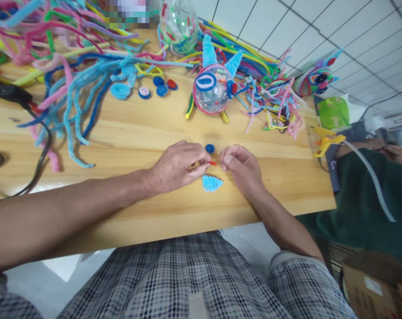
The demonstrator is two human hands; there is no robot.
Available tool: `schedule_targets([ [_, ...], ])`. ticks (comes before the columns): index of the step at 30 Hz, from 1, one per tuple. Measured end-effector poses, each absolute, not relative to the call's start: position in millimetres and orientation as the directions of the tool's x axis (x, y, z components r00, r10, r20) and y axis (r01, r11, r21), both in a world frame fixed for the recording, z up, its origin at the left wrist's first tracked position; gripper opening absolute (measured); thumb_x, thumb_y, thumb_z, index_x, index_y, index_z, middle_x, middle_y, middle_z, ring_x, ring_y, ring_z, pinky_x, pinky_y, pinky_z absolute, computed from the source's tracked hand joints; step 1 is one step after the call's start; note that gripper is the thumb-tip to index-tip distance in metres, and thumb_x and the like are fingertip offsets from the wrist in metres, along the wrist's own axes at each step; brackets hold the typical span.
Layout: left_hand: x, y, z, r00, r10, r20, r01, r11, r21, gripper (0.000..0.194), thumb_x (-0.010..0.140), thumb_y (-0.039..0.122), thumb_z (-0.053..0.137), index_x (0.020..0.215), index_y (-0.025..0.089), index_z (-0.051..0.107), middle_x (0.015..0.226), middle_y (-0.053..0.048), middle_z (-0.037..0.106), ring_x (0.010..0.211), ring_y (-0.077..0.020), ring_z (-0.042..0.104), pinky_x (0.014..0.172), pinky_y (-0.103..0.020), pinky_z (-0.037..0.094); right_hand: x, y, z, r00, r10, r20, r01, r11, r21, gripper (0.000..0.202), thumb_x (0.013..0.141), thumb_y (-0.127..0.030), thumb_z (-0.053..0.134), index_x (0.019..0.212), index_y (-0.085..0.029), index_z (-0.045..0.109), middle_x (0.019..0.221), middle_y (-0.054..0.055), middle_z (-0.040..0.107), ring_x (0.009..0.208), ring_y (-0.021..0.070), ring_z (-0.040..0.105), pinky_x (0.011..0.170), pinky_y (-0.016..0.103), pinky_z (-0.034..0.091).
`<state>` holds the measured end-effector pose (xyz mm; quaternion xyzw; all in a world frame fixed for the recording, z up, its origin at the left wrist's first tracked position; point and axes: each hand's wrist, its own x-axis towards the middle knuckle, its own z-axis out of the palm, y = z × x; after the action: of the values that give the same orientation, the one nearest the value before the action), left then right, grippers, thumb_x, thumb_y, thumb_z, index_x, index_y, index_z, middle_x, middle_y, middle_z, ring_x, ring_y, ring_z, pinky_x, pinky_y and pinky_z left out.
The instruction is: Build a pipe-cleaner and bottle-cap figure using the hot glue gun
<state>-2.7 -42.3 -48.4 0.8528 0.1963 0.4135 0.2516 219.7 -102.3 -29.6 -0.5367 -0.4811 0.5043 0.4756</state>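
Note:
Between the thumb and forefinger of my left hand is pinched a small red piece of pipe cleaner. My right hand is just to its right, fingers curled and thumb against the forefinger; whether anything is inside them is hidden. Below the fingertips lies a light-blue pointed piece of coiled pipe cleaner on the wooden table. A dark-blue coil rests just beyond my hands. Farther back stands a clear ball figure with light-blue ears and yellow-green legs.
Loose pipe cleaners cover the back left, with several small coils beside them. A black-handled tool trails a cable at the left. A clear jar stands at the back. A person in a green garment sits at the right.

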Motion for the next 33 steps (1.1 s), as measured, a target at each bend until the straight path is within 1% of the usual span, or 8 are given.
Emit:
schedule_targets([
  [2,-2.6,-42.0,-48.3,0.578,0.543,0.609,0.122,-0.796,0.593,0.007,0.101,0.021,0.065,0.094,0.021,0.067,0.078,0.002,0.074,0.069,-0.013,0.068,0.071,-0.029,0.049,219.5,-102.4,-29.0,-0.003,0.998,-0.06,0.003,-0.06,-0.998,0.033,0.089,-0.05,0.082,0.083,-0.025,0.063,0.073,-0.005,0.062,0.063,0.0117,0.054,0.066,0.029,0.047],
  [5,-2.4,-41.6,-48.4,0.577,0.537,0.615,0.115,-0.799,0.59,0.006,0.1,0.02,0.066,0.094,0.021,0.068,0.077,0.003,0.073,0.067,-0.0126,0.067,0.07,-0.029,0.049,218.6,-102.8,-26.2,-0.044,0.998,-0.035,-0.064,-0.038,-0.997,0.03,0.09,-0.05,0.082,0.087,-0.025,0.066,0.079,-0.003,0.065,0.064,0.0121,0.056,0.066,0.03,0.047],
  [8,-2.3,-41.9,-48.7,0.582,0.543,0.605,0.119,-0.793,0.597,0.006,0.101,0.02,0.066,0.095,0.02,0.068,0.08,0.003,0.075,0.069,-0.012,0.068,0.072,-0.028,0.05,217.8,-103.1,-23.5,-0.048,0.998,-0.044,-0.102,-0.049,-0.994,0.029,0.091,-0.05,0.081,0.085,-0.024,0.069,0.077,-0.002,0.065,0.065,0.0122,0.056,0.067,0.03,0.045],
  [12,-2.1,-42.2,-49.2,0.585,0.542,0.603,0.117,-0.792,0.599,0.006,0.102,0.019,0.066,0.097,0.019,0.068,0.082,0.003,0.076,0.071,-0.0115,0.069,0.074,-0.028,0.05,217.8,-103.8,-24.6,0.0,0.999,-0.053,-0.112,-0.052,-0.992,0.027,0.087,-0.042,0.086,0.079,-0.024,0.067,0.07,-0.005,0.06,0.061,0.0105,0.051,0.065,0.028,0.041],
  [22,-1.1,-42.6,-49.8,0.58,0.54,0.61,0.105,-0.792,0.602,0.005,0.101,0.019,0.068,0.096,0.019,0.067,0.081,0.004,0.075,0.07,-0.0114,0.068,0.072,-0.028,0.049,221.3,-107.1,-34.1,-0.003,1.0,0.023,-0.097,0.023,-0.995,0.023,0.083,-0.028,0.087,0.08,-0.024,0.064,0.076,-0.007,0.058,0.059,0.0084,0.049,0.058,0.026,0.039],
  [26,-1.8,-42.6,-49.4,0.584,0.54,0.606,0.104,-0.791,0.603,0.005,0.101,0.019,0.067,0.096,0.02,0.067,0.081,0.003,0.075,0.07,-0.0114,0.068,0.072,-0.028,0.049,221.9,-107.9,-32.5,0.002,0.999,0.038,-0.09,0.038,-0.995,0.025,0.082,-0.035,0.089,0.084,-0.024,0.066,0.078,-0.006,0.06,0.061,0.0088,0.05,0.06,0.027,0.039],
  [29,-1.9,-42.4,-49.4,0.588,0.532,0.61,0.1,-0.796,0.597,0.005,0.101,0.018,0.067,0.095,0.019,0.067,0.08,0.003,0.074,0.07,-0.0116,0.068,0.072,-0.028,0.049,221.0,-106.7,-28.8,-0.018,0.999,0.032,-0.108,0.03,-0.994,0.026,0.087,-0.043,0.084,0.083,-0.024,0.067,0.075,-0.006,0.06,0.059,0.0092,0.05,0.061,0.028,0.039],
  [33,-1.8,-42.2,-49.7,0.589,0.531,0.61,0.098,-0.796,0.598,0.004,0.1,0.018,0.067,0.097,0.019,0.068,0.08,0.003,0.074,0.069,-0.0118,0.068,0.072,-0.028,0.049,220.3,-104.7,-27.1,-0.025,0.998,0.063,-0.131,0.06,-0.99,0.021,0.088,-0.035,0.082,0.08,-0.023,0.066,0.074,-0.005,0.059,0.06,0.0092,0.05,0.062,0.028,0.039],
])
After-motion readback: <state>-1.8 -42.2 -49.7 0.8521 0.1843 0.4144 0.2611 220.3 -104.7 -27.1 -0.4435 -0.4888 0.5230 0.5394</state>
